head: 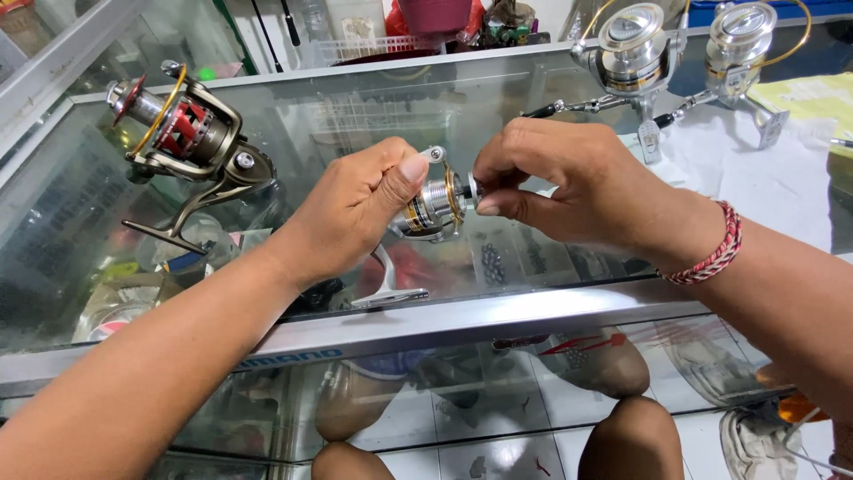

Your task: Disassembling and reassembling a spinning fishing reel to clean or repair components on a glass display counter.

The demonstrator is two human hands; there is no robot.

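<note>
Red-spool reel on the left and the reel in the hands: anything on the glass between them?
Head view: only bare glass counter between the red-spool reel and the held reel, gripped by the left hand.

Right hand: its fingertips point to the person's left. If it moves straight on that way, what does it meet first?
The right hand would first meet the spool of the silver fishing reel that the left hand holds; its fingertips already pinch the spool's front knob.
</note>
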